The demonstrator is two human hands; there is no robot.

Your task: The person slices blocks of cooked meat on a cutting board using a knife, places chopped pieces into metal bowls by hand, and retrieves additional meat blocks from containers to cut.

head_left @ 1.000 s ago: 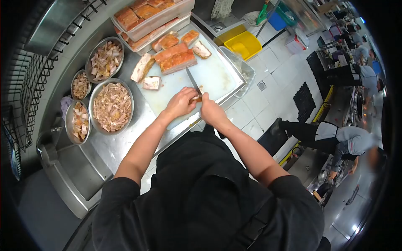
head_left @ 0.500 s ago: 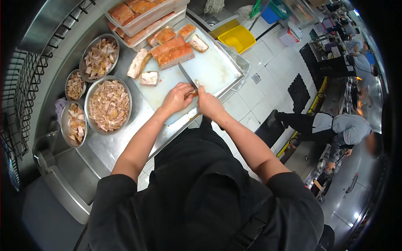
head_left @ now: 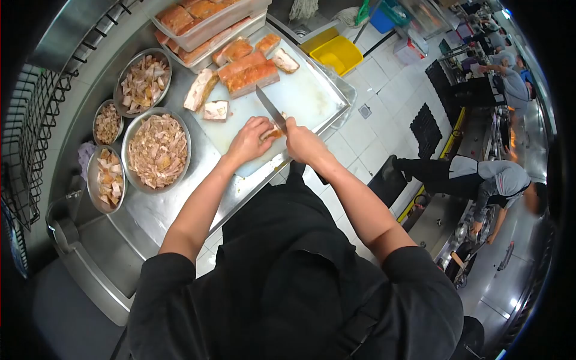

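Observation:
My right hand [head_left: 305,144] is closed around the handle of a kitchen knife [head_left: 271,107], whose blade points away over the white cutting board [head_left: 312,90]. The fingers of my left hand [head_left: 249,141] are curled on a small piece of roasted pork [head_left: 275,131] beside the blade, near the board's front edge. Farther back on the board lie a large pork slab [head_left: 249,78] with reddish-brown skin, a long pork chunk [head_left: 201,90], a pale pork block [head_left: 216,110] and several other pieces. The knife's handle is mostly hidden in my hand.
Metal bowls of cut meat, including a large bowl [head_left: 126,150], stand left of the board. Stacked plastic containers [head_left: 207,36] of pork slabs sit behind. A yellow bin [head_left: 336,55] is on the far side. A co-worker [head_left: 501,180] leans over a stove at right.
My right hand and the knife have shifted slightly right, widening the gap to my left hand. The piece under my left fingers shows more. The co-worker's arms at the stove have moved.

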